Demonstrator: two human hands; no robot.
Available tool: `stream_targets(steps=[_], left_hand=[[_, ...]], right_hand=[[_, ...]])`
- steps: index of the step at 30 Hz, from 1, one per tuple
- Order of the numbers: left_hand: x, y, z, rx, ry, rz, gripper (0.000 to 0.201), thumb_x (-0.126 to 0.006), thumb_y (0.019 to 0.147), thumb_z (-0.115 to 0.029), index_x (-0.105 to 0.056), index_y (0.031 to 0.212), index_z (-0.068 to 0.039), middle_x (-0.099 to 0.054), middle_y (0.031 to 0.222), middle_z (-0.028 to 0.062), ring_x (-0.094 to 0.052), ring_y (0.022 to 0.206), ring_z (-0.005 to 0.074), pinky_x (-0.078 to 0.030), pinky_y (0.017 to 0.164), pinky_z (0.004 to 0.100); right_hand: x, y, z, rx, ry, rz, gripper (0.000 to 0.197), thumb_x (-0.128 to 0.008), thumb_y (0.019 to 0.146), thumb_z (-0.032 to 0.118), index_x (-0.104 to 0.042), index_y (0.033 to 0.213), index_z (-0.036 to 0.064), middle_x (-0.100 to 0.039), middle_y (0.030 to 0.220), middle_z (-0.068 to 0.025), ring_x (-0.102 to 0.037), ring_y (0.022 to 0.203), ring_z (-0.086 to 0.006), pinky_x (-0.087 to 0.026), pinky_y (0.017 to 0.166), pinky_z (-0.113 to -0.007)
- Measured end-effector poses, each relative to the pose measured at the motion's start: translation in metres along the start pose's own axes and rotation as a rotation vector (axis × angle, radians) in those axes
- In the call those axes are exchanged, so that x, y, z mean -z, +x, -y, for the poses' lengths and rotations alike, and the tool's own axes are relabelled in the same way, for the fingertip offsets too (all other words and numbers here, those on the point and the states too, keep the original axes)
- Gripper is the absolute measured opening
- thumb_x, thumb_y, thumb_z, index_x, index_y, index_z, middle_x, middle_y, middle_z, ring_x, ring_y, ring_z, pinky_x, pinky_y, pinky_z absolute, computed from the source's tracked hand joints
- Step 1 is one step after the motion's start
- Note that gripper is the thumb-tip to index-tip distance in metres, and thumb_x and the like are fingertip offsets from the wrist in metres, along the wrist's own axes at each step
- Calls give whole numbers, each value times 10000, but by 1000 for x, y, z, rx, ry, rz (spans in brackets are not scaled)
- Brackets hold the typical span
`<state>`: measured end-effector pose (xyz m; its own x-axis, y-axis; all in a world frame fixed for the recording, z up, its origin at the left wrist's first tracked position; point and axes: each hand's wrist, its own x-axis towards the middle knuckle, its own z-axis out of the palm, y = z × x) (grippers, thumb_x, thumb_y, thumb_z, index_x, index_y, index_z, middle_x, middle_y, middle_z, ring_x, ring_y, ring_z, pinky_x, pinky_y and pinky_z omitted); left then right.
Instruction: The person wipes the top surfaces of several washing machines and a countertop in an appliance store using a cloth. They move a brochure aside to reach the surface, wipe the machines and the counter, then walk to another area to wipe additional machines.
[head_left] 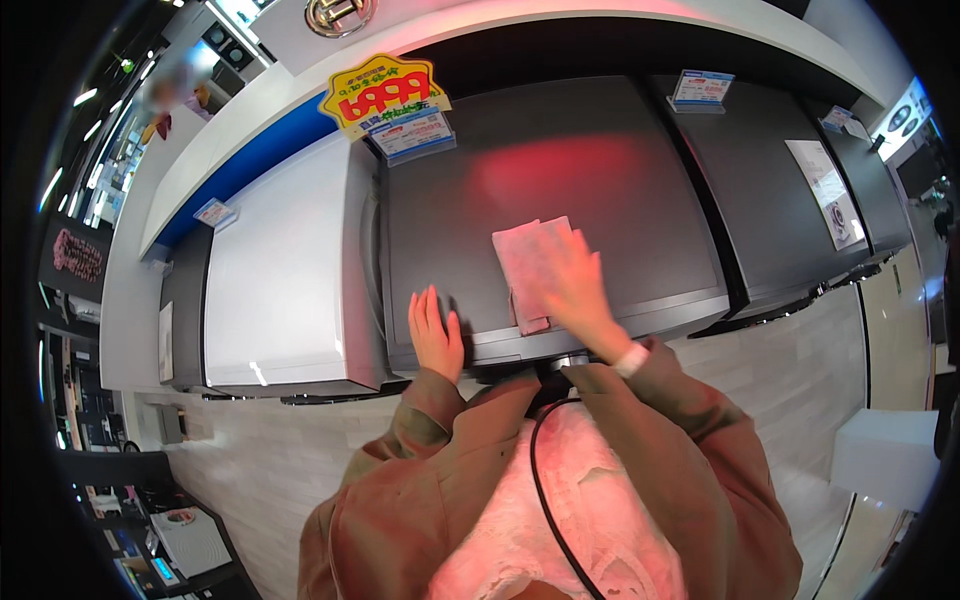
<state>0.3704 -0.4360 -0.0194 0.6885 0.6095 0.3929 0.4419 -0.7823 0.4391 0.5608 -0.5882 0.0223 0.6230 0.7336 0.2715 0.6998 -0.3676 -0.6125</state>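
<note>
The pink cloth (518,260) lies on the dark grey surface (430,250); my right grip (570,285), flattened and unclenched over it, hides its right part. At eight o'clock my left grip (435,335) rests released. A white appliance (280,250) stands at nine, pale floor (800,400) spreads at four, and a person (172,100) at ten is blurred.

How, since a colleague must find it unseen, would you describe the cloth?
Find the grey machine just right of the white machine. On its top, near the front edge, the folded cloth lies under the right hand. It is pink, unlike the yellow sign at the back left.
</note>
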Motion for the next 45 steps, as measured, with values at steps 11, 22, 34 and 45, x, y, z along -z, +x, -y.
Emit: stream_targets(steps=[11, 22, 34, 45], left_hand=[[-11, -32, 4, 45, 145, -7, 498, -493, 852, -143, -377, 1319, -15, -430, 1318, 153, -367, 1262, 322, -239, 1058, 495], [-10, -27, 8, -19, 161, -20, 371, -511, 823, -132, -518, 1179, -27, -465, 1284, 144, -420, 1216, 315, -283, 1023, 510], [-9, -19, -2, 17, 249, -41, 421, -469, 736, -158, -587, 1116, -21, -546, 1191, 153, -520, 1109, 312, -334, 974, 500], [-4, -19, -3, 68, 190, 34, 416, -521, 736, -128, -567, 1141, -44, -504, 1232, 133, -443, 1180, 303, -302, 1004, 520]], right_hand=[[-64, -7, 16, 108, -289, 31, 735, -627, 776, 422, -344, 1392, 138, -152, 1453, -272, -86, 1330, -507, -101, 940, -747], [-75, 105, -54, 79, -451, -30, 551, -517, 841, 450, -405, 1358, 295, -222, 1480, -108, -140, 1358, -394, -67, 939, -764], [-81, 282, -113, -93, -603, -22, 536, -413, 881, 512, -329, 1388, 359, -207, 1493, -46, -123, 1374, -349, -44, 957, -762], [-96, 323, -127, -97, -558, -4, 431, -382, 935, 399, -365, 1364, 360, -232, 1490, -13, -188, 1371, -299, -71, 962, -756]])
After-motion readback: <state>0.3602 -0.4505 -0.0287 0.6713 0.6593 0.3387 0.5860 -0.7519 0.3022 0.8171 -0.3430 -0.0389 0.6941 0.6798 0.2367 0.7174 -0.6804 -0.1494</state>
